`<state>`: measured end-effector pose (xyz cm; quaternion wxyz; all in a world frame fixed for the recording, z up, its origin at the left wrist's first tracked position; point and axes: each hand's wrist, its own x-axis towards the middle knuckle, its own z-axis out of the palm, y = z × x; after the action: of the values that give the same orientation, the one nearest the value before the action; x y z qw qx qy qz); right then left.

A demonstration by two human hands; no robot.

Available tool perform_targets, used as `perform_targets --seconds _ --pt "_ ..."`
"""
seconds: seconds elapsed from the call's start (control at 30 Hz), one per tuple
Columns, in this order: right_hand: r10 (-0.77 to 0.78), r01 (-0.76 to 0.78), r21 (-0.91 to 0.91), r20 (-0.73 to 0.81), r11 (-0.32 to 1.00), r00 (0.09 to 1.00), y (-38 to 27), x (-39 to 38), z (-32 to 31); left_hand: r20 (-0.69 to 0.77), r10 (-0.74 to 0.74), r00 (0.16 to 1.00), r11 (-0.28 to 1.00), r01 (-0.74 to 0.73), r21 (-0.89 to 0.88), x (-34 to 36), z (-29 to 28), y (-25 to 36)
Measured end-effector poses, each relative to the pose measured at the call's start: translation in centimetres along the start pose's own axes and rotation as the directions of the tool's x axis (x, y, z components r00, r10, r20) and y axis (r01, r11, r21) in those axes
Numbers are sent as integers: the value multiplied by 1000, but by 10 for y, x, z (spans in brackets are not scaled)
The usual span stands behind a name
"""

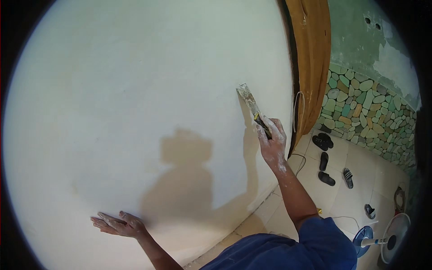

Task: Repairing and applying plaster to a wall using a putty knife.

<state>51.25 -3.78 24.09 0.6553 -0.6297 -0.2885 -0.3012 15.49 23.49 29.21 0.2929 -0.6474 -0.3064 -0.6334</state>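
My right hand (273, 140), smeared with white, is closed around the dark handle of a putty knife (248, 99). A yellow mark shows at the top of that handle. The blade is coated with pale residue, points up and left, and its tip is at the white wall (135, 67); whether it presses on the surface I cannot tell. Low on the left, my left hand (118, 225) is held out near the same wall, fingers stretched and thumb raised. White dust covers its fingers too, and I see no tool in it.
A brown curtain (308, 58) hangs at the wall's right edge, with a cord beside it. Several dark slippers (326, 178) lie on the tiled floor (355, 198). A standing fan (392, 240) is at the lower right. Beyond is a pebble-patterned wall (360, 103).
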Motion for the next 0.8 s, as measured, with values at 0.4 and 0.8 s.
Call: perform_targets --seconds 0.4,0.8 --pt "83 -80 -81 33 994 996 -2 -16 -11 -15 -6 1000 1000 6 -25 1 -1 -2" --pt "-44 37 -148 -47 988 998 1 -18 -19 -30 5 1000 1000 -6 -18 1 0 -5"
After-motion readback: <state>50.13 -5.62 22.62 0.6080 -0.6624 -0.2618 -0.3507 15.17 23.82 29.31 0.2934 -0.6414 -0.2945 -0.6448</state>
